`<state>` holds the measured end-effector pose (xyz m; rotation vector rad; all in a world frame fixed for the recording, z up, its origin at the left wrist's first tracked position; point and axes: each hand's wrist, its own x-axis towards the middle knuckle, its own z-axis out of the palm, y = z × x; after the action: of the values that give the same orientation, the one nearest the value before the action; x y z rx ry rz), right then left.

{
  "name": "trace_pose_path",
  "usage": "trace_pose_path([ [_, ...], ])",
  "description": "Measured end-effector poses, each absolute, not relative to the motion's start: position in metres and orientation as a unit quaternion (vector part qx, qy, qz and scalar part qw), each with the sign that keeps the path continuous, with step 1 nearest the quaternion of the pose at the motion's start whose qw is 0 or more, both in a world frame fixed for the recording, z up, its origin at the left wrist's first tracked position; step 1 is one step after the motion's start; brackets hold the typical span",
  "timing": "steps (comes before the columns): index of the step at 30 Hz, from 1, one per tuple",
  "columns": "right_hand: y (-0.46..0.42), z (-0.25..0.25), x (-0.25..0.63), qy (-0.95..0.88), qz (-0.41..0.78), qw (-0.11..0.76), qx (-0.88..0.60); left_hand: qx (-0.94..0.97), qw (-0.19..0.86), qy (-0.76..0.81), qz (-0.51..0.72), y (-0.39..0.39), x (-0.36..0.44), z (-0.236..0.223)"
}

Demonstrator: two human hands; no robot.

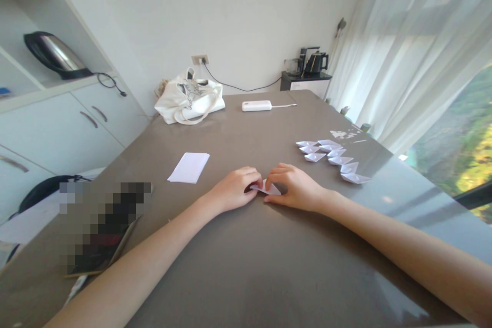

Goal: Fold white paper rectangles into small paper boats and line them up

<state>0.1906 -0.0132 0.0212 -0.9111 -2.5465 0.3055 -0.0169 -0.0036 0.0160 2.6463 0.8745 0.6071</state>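
Observation:
Between my two hands, low over the middle of the table, is a small folded piece of white paper [272,189]. My left hand [239,187] pinches its left end, fingers curled and thumb close to the paper. The right side is gripped by my right hand [294,186], with its thumb at the near edge and fingers over the top. Parts of the paper are covered by my fingers. Farther right sit several white folded paper boats [340,160], grouped in uneven rows. To the left of my hands lies a stack of white paper sheets [189,167].
The brown table [238,266] carries a white handbag [188,100] at its far left and a white power bank [256,106] with a short cable at the back. A blurred-out dark device [107,236] lies by my left forearm. A curtained window [384,51] borders the right side.

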Motion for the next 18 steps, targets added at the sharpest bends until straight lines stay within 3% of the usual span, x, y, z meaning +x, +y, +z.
trace_pose_path([
  [18,-0.006,0.031,0.202,-0.911,0.209,0.135,-0.328,0.929,0.21,0.276,0.129,0.006,-0.022,0.029],
])
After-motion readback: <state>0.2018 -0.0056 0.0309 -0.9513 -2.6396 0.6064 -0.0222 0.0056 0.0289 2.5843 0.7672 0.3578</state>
